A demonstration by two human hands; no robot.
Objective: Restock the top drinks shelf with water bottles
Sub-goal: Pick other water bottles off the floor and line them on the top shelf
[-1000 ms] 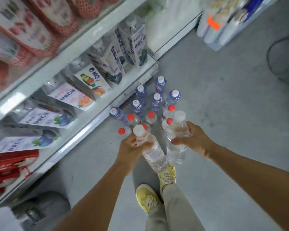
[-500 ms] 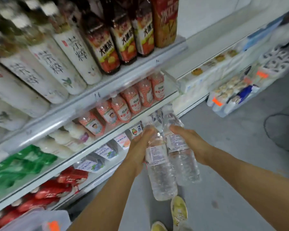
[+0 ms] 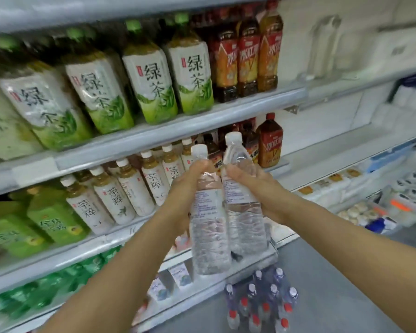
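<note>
Raised from the floor stock, my two water bottles now stand at green-tea shelf (image 3: 178, 126) height: left hand (image 3: 187, 186) grips one bottle (image 3: 208, 227), right hand (image 3: 257, 186) the other (image 3: 244, 212), touching side by side.

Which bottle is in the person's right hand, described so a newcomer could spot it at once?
Start at the shelf of white-capped tea bottles; in front of its right end two hands hold clear water bottles side by side. The right hand grips the right water bottle. Its white cap sits higher than that of the left water bottle, held by the left hand.
</note>
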